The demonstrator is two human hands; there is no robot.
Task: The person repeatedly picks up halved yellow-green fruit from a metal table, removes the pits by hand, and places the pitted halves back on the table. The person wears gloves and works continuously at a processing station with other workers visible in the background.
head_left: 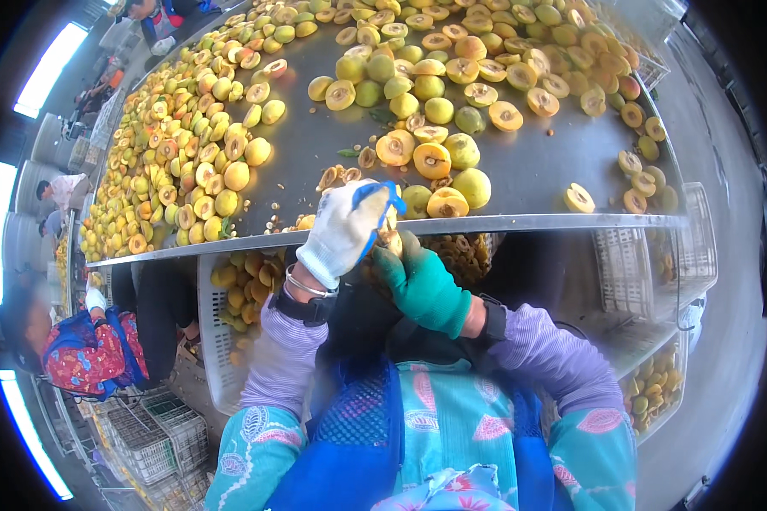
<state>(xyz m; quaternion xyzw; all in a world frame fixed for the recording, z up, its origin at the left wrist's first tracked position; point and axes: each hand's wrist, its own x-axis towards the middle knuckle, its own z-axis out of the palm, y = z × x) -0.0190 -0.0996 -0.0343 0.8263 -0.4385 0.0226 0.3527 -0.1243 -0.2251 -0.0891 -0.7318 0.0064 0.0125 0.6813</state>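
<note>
One fisheye camera, worn on the head, is looking steeply down and forward over the person's own body. The shirt [452, 417] is filling the bottom, seen closely from above, while the forearms [277, 349] are entering from below. The left hand [347, 226] and right hand [422, 285] are sitting near the centre, close to the lens. Beyond them, the table [524, 183] is spreading across the upper half, its right edge curving. The wide lens is also catching a co-worker [94, 349] on the left and floor [699, 153] on the right. Black is surrounding the rounded view.
</note>
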